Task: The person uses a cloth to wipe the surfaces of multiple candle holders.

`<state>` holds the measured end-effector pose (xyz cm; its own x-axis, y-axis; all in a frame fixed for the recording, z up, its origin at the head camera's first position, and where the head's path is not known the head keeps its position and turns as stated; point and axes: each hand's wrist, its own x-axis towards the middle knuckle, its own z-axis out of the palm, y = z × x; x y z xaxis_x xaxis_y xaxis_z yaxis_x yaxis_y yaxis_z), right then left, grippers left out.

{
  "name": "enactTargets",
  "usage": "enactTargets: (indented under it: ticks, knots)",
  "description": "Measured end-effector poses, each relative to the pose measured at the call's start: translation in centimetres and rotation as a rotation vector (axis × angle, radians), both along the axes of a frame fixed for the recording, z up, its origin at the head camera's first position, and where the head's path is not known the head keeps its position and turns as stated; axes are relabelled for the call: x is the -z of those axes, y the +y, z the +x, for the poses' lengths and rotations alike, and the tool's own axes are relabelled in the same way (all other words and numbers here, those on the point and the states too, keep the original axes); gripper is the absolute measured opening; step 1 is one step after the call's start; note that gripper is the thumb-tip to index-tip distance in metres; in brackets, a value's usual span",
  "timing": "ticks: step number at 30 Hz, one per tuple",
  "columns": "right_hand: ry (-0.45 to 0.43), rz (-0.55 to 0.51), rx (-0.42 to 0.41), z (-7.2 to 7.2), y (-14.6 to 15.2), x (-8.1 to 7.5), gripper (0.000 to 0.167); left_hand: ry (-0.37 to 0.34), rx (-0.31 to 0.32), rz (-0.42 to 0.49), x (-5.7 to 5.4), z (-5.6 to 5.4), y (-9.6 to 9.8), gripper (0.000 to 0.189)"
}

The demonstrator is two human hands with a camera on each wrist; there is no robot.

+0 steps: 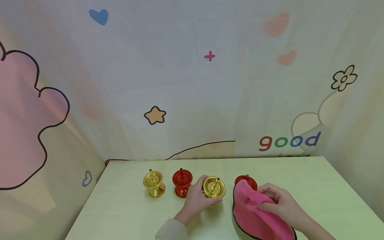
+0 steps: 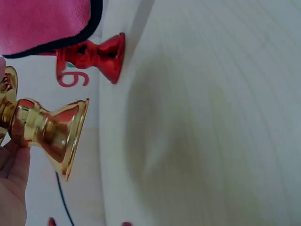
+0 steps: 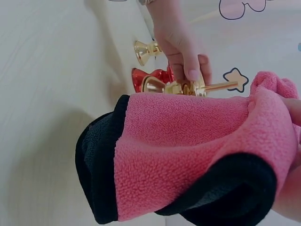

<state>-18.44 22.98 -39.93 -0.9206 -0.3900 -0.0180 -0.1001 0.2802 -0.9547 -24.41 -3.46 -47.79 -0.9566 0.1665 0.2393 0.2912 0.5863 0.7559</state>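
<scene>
My left hand [image 1: 198, 198] grips a shiny gold candle holder [image 1: 214, 188] around its upper dish, fingers on the far side and thumb in front. In the left wrist view, its flared base hangs above the tabletop. A thin upright tube rises from the dish. My right hand [image 1: 283, 204] pinches a bunched pink cloth [image 1: 255, 216] with a black edge, which hangs down to the right of the gold holder. Behind the cloth stands a red candle holder [image 1: 246, 180], partly hidden by it.
Another red candle holder [image 1: 182, 181] and another gold one [image 1: 154, 183] stand upright to the left of my left hand. They share the pale wooden table [image 1: 120, 213]. A printed curtain [image 1: 186, 83] hangs behind its far edge.
</scene>
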Motion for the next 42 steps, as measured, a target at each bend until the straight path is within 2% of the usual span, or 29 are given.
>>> enactTargets:
  ticks: [7, 14, 17, 22, 26, 31, 34, 38, 42]
  knots:
    - [0.055, 0.025, 0.023, -0.4, -0.5, -1.4, 0.032, 0.114, 0.112, -0.073, -2.2, 1.4, -0.6, 0.067]
    - [0.206, 0.043, 0.018, -0.8, -1.7, -3.1, 0.033, 0.108, 0.181, -0.158, -4.0, 2.4, -0.8, 0.065]
    - [0.234, 0.073, 0.008, -1.0, -2.4, -3.8, 0.037, 0.11, 0.2, -0.196, -4.5, 2.6, -0.6, 0.061]
    - [0.239, 0.127, -0.027, -1.3, -3.6, -4.7, 0.037, 0.11, 0.195, -0.285, -5.5, 3.2, -0.4, 0.062]
    - [0.281, 0.149, -0.087, -1.3, -4.4, -4.9, 0.035, 0.14, 0.19, -0.308, -6.1, 3.7, -0.3, 0.062]
    - [0.284, 0.158, -0.121, -1.2, -5.0, -4.7, 0.037, 0.163, 0.171, -0.321, -6.5, 3.9, -0.3, 0.06]
    - [0.354, 0.174, -0.138, -1.1, -5.3, -4.4, 0.036, 0.185, 0.155, -0.341, -6.9, 4.1, -0.3, 0.058]
    - [0.462, 0.225, -0.136, -0.9, -5.9, -3.8, 0.037, 0.256, 0.128, -0.397, -7.3, 4.4, -0.2, 0.058]
    - [0.494, 0.269, -0.092, -0.6, -6.3, -3.4, 0.036, 0.322, 0.106, -0.46, -7.6, 4.6, -0.2, 0.063]
